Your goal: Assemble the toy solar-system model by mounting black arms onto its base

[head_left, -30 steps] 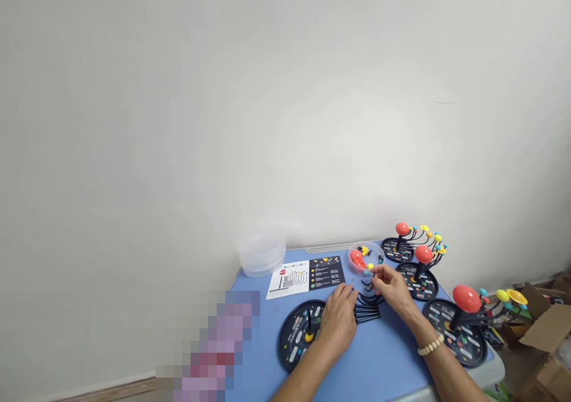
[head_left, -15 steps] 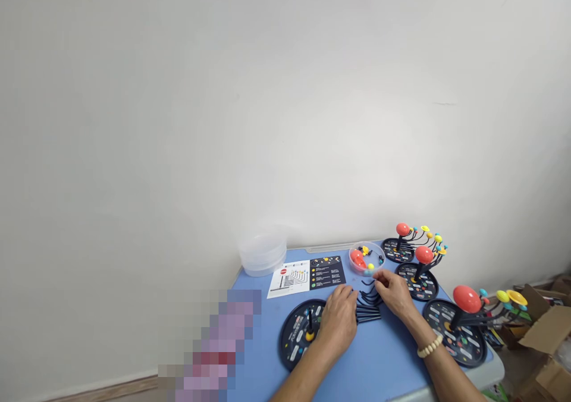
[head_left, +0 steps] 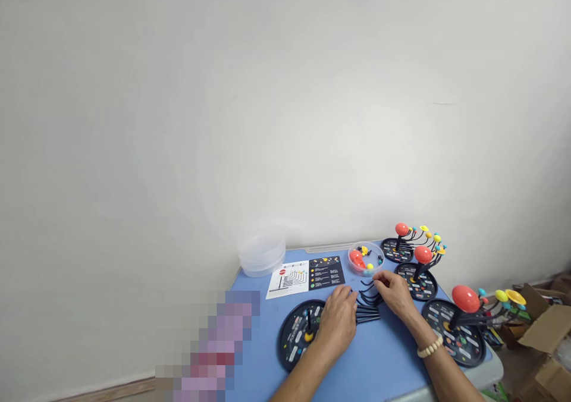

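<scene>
My left hand (head_left: 339, 319) rests over the right edge of a round black base (head_left: 294, 345) with a short upright post, its fingers at the ends of several thin black curved rods (head_left: 367, 314). My right hand (head_left: 393, 294), wearing a beaded bracelet, is at the curved ends of those rods, thumb and fingertips pressed together; what they hold is too small to make out. Behind the rods, a clear round tray (head_left: 366, 259) holds red, yellow and blue pieces. A printed sheet (head_left: 306, 276) with a diagram lies beyond my left hand.
Three planet models with red balls stand along the right side: back (head_left: 402, 229), middle (head_left: 423, 255) and front (head_left: 466, 299). Stacked clear containers (head_left: 262, 256) sit at the back left of the blue table (head_left: 357, 378). Open cardboard boxes (head_left: 546, 330) lie right of it.
</scene>
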`<state>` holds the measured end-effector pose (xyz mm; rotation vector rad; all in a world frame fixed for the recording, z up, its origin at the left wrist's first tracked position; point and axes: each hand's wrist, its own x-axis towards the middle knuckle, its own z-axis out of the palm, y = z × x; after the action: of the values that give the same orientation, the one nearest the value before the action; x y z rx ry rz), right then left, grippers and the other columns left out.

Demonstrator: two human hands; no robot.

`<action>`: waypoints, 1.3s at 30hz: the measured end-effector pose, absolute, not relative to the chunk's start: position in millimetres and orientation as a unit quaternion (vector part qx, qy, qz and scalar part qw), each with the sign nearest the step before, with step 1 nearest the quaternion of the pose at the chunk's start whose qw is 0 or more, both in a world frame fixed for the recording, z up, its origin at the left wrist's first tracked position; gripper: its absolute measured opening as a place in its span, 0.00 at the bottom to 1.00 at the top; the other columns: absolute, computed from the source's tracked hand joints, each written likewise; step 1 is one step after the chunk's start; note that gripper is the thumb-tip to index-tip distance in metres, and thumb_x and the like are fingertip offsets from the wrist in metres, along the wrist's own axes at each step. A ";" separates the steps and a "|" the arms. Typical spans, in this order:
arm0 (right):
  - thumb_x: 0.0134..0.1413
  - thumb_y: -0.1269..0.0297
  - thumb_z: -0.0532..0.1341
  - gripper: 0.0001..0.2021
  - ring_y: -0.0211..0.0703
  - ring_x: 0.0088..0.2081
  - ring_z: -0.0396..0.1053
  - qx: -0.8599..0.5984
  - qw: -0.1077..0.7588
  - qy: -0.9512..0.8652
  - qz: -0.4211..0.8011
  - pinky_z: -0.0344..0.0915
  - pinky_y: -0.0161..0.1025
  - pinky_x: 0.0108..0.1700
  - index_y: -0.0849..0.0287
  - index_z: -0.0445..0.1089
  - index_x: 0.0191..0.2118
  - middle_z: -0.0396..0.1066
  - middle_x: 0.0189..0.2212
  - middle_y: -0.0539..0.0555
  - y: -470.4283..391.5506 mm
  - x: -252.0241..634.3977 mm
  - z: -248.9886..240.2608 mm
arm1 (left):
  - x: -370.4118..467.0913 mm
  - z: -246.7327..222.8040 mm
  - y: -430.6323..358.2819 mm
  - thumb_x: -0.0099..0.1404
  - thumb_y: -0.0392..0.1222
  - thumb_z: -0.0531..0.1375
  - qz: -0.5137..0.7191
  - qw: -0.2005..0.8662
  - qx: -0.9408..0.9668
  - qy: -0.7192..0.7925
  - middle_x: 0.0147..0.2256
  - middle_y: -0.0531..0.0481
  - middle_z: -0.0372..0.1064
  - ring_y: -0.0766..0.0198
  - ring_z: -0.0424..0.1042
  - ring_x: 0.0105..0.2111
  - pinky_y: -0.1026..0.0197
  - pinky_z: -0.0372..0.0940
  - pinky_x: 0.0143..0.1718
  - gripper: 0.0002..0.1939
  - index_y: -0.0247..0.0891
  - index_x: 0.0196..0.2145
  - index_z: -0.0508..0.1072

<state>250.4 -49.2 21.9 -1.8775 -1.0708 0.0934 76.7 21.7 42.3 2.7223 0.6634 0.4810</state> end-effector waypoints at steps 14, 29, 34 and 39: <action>0.47 0.58 0.58 0.12 0.38 0.21 0.62 -0.761 0.476 -0.434 0.075 0.54 0.34 0.26 0.59 0.71 0.23 0.67 0.16 0.48 -55.7 261.3 21.2 | 75.5 45.7 20.3 0.68 0.31 0.48 0.146 0.138 0.949 0.242 0.49 0.41 0.68 0.53 0.63 0.55 0.53 0.60 0.57 0.17 0.35 0.47 0.73; 0.49 0.60 0.55 0.13 0.40 0.25 0.66 -0.782 0.413 -0.459 0.078 0.57 0.35 0.30 0.60 0.75 0.27 0.72 0.20 0.50 -57.0 257.5 25.1 | 75.2 47.2 19.4 0.68 0.30 0.49 0.147 0.139 0.949 0.241 0.51 0.39 0.68 0.51 0.63 0.56 0.51 0.60 0.57 0.17 0.34 0.48 0.73; 0.50 0.61 0.55 0.13 0.42 0.26 0.68 -0.790 0.399 -0.460 0.064 0.57 0.35 0.30 0.59 0.76 0.28 0.74 0.22 0.51 -57.8 258.4 25.2 | 75.5 46.2 19.4 0.68 0.30 0.49 0.153 0.140 0.948 0.240 0.51 0.40 0.69 0.52 0.63 0.56 0.51 0.61 0.57 0.16 0.34 0.48 0.73; 0.50 0.61 0.56 0.12 0.44 0.27 0.70 -0.799 0.390 -0.457 0.039 0.57 0.36 0.31 0.57 0.77 0.30 0.75 0.22 0.51 -58.5 258.1 23.6 | 75.2 47.8 19.2 0.68 0.30 0.50 0.150 0.137 0.949 0.241 0.50 0.39 0.69 0.52 0.64 0.55 0.52 0.61 0.57 0.16 0.33 0.47 0.74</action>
<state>258.1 -58.5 23.6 -2.0300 -1.1605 0.0985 75.2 19.2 47.8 2.7470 0.6973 0.4350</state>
